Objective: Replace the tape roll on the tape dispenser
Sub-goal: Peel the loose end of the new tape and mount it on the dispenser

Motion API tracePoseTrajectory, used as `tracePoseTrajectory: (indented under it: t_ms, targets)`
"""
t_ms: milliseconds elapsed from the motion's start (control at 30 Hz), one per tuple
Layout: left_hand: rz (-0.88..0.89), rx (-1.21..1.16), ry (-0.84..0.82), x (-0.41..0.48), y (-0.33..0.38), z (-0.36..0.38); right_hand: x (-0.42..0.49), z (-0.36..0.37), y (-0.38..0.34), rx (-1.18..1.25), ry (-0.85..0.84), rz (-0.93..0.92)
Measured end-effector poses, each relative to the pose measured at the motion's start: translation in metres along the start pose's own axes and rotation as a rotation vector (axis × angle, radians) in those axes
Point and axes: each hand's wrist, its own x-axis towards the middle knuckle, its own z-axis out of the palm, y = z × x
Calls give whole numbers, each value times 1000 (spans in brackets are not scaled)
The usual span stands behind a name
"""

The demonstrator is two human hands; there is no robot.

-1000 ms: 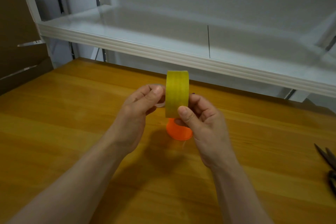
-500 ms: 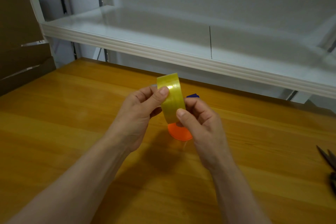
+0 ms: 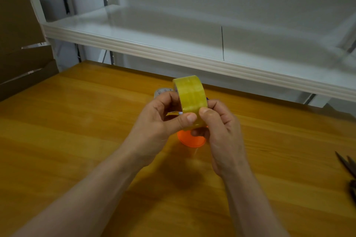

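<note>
We hold the yellow tape roll (image 3: 191, 95) in the air above the wooden table (image 3: 77, 131), both hands closed on it. Our left hand (image 3: 154, 127) grips it from the left side, the thumb pressing on the outer band near the bottom. Our right hand (image 3: 221, 131) grips it from the right, its thumb just beside the left thumb. The roll stands on its edge and is tilted a little. Below the hands, an orange part (image 3: 189, 140) lies on the table. Scissors (image 3: 348, 171) lie at the right edge, well apart.
</note>
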Motion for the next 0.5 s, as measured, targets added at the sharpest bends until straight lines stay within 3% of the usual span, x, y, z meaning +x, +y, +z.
tracePoseTrajectory:
  t_ms: [200,500]
  targets:
    - [-80,-179,21,2,4,-1,-2,3,2,-57,-6,-5]
    - [28,13,-29,-4,2,7,-1,0,0,36,12,-7]
